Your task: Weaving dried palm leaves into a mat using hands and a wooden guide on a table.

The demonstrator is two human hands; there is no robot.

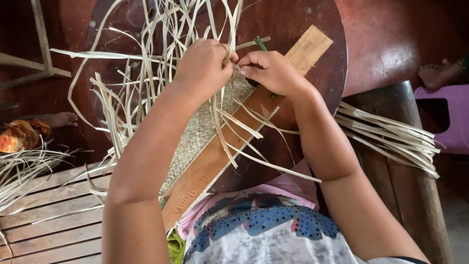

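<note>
Fingers of the left hand (pixel 204 67) are closed on a pale strip (pixel 229 41) rising just above them; fingers of the right hand (pixel 271 71) are pinched narrowly on strip ends at the same spot, the two sets of fingertips nearly touching. Directly beneath and toward the body, the woven mat (pixel 200 129) is laid against a wooden board (pixel 229 142) on a round dark table (pixel 320 80). Loose strips (pixel 146 58) are fanned out beyond the fingers. A separate bundle of strips (pixel 391 137) is seen well right of them.

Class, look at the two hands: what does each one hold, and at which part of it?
Both the left hand and right hand pinch pale weaving strips where they leave the woven mat's edge, above the wooden board.
</note>
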